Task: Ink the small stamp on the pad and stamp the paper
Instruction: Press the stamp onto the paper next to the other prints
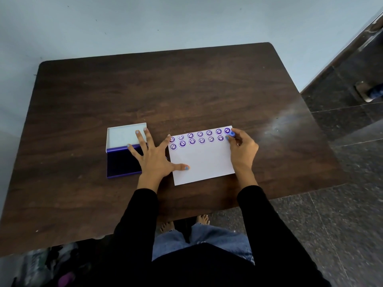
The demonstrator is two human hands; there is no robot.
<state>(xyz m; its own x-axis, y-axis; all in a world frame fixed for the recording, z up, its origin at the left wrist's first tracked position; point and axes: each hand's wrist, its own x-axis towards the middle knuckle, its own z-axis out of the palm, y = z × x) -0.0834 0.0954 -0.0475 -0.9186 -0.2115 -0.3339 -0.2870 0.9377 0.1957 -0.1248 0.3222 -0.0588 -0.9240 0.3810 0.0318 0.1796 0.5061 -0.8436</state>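
A white paper (204,162) lies on the dark wooden table (186,90), with two rows of purple smiley prints along its far edge. My right hand (243,149) pinches the small blue stamp (230,132) at the paper's far right corner, its inked face tilted up beside the last print. My left hand (154,156) lies flat with fingers spread, thumb on the paper's left part, fingers over the ink pad (122,162). The pad is dark blue, and its white lid (124,134) stands open behind it.
The table's right edge borders dark tiled floor (342,214). A pale blue wall (145,21) rises behind the table. My feet and jeans show under the near edge. Bundled items (51,270) lie on the floor at lower left.
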